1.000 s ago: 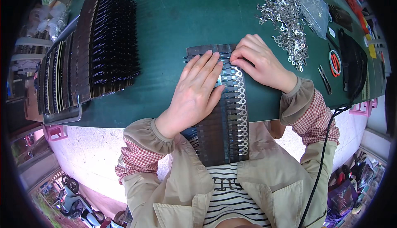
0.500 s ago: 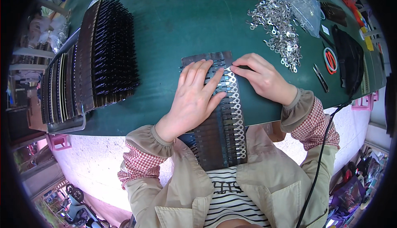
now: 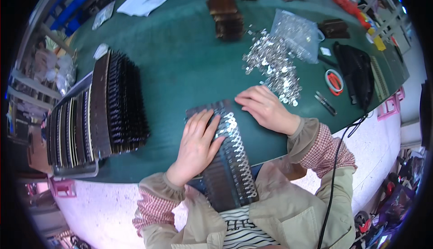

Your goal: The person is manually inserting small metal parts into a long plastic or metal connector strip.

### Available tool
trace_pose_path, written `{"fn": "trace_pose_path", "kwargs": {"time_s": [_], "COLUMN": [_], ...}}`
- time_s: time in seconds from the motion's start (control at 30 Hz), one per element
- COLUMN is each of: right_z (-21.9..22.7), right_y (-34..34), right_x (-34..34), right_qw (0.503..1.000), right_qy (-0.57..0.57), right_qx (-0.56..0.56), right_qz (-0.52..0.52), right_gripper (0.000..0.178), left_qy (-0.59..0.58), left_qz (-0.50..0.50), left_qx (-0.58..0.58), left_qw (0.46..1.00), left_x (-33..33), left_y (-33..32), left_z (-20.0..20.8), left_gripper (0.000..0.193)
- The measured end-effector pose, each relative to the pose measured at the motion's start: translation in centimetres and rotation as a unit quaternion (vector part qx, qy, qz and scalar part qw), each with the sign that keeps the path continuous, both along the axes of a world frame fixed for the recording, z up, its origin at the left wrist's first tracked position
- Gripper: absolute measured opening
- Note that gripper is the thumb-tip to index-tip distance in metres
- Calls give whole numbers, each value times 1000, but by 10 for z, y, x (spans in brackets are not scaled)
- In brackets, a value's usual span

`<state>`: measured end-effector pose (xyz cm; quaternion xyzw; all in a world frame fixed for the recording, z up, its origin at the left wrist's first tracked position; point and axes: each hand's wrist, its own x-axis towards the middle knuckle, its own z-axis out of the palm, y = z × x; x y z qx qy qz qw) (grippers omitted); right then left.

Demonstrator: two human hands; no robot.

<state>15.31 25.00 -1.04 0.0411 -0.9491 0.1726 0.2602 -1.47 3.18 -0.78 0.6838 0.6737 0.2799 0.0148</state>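
A dark brown slotted strip board (image 3: pixel 221 172) lies at the table's near edge, its lower end over my lap. Along its right side runs a row of silver ring terminals (image 3: pixel 242 158). My left hand (image 3: pixel 195 141) rests flat on the board's upper part, fingers stretched out and slightly spread, thumb toward the terminals. Just beyond the board's upper right corner is my right hand (image 3: pixel 264 109), thumb and fingers pinched together and apart from the board. Whatever may be between those fingertips is hidden. A heap of loose ring terminals (image 3: pixel 273 66) lies beyond my right hand.
On the left, a metal tray (image 3: pixel 92 170) holds several brown boards with dense black bristle-like pins (image 3: pixel 128 104). At right are a clear bag (image 3: pixel 297 34), snips (image 3: pixel 325 103), an orange-and-white coil (image 3: pixel 334 83) and a black pouch (image 3: pixel 354 77). Brown board stacks (image 3: pixel 224 9) stand at the back.
My right hand has come away from the top terminal, to a spot off the board's upper right corner. My left hand stays on the board. The view has tilted up, showing more of the far table.
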Motion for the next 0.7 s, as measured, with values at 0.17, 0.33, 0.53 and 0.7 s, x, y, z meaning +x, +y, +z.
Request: {"fn": "trace_pose_path", "kwargs": {"time_s": [0.17, 0.33, 0.53, 0.7], "right_z": [-9, -14, -9, 3], "right_y": [35, 47, 21, 17], "right_x": [5, 6, -11, -12], "right_qw": [984, 989, 998, 991], "right_qy": [0, -34, -6, -68], "right_qx": [18, -38, -38, -94], "right_qz": [-175, -140, -45, -61], "right_gripper": [20, 12, 8, 9], "left_qy": [-46, -27, -16, -27], "left_qz": [23, 15, 21, 20], "left_qx": [5, -5, 0, -1], "left_qw": [999, 1000, 1000, 999], "left_x": [-2, -1, 0, -1], "left_y": [-7, -6, -6, -6], "left_z": [-2, -5, -4, -5], "left_gripper": [56, 57, 58, 58]}}
